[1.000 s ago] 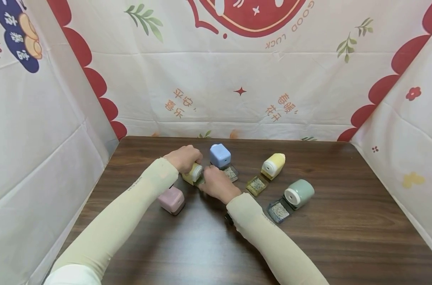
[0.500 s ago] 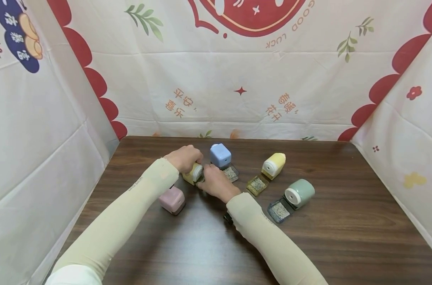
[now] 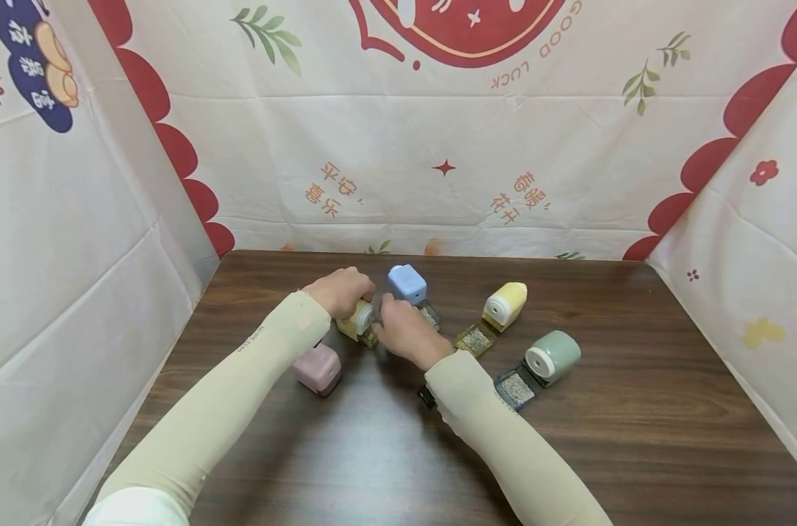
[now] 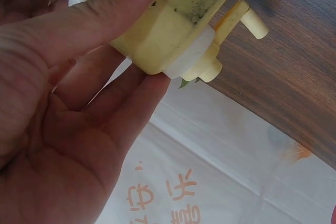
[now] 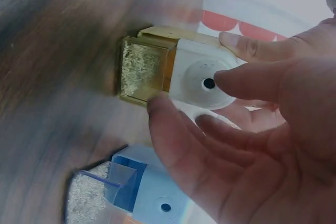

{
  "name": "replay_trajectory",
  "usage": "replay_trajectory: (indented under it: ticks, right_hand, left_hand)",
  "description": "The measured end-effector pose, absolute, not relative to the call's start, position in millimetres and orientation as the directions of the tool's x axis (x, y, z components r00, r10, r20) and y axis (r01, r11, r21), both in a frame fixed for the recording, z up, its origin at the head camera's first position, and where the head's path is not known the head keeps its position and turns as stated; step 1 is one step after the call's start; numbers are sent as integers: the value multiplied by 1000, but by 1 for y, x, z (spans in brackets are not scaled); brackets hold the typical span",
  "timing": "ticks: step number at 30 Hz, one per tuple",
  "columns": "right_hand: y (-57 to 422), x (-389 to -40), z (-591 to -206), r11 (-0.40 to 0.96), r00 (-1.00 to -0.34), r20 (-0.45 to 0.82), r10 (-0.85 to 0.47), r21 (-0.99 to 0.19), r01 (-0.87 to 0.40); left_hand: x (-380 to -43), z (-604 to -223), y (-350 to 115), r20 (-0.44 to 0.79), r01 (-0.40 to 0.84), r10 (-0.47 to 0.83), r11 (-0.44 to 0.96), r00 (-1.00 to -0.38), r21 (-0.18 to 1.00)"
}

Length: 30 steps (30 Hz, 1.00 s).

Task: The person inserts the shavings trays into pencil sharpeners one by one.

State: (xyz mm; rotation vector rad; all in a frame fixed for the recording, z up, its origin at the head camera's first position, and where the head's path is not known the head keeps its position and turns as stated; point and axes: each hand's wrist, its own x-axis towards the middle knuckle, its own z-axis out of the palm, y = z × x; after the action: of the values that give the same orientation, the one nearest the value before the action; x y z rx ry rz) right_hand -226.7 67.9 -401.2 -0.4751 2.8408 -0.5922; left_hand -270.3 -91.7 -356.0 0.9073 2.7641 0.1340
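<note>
Right hand (image 3: 407,332) moved slightly rightward over the last half second, uncovering more of the held yellow sharpener's drawer (image 5: 160,56); left hand (image 3: 339,292) hasn't shifted. Left grasps the held yellow sharpener (image 3: 350,326) around its body, thumb opposite fingers. Right's fingers are loosely bent with nothing held; contact with the drawer: cannot tell.

Location: left of centre, far half of the table (image 3: 372,467), pink sharpener (image 3: 317,367) on the near side, blue sharpener (image 3: 407,283) to the far right.

Handling (judged): hard plastic, probably light and stiff, smooth sides apt to slip. Best hold is the body's flanks, off the crank (image 4: 231,22). Drawer looks thin, perhaps brittle; shavings (image 5: 137,69) would spill if tipped.

Room: far edge fairly close; blue sharpener crowds the right hand. Widest space lies on the near side, right of the pink sharpener.
</note>
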Motion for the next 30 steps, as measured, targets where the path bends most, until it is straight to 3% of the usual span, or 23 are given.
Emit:
replay_trajectory:
  ticks: [3,10,18,30]
  right_hand:
    - [70,-235,-418,877,-913,-163,-374,-384,-290]
    - [80,-275,-501,868,-869,-198,-454,-320,-381]
    - [76,-276,-514,902,-902,-168,-398,-249,-352]
    - [72,-273,-515,910,-913,-154,-377,-247,-334]
  left_hand:
    - [-271,-357,-91,-192,571,595,804,-781,169]
    - [-272,-360,-91,-192,572,600,800,-777,182]
    - [-271,-360,-91,-199,566,593,805,-780,177]
    - [-272,-360,-92,-193,570,597,802,-779,180]
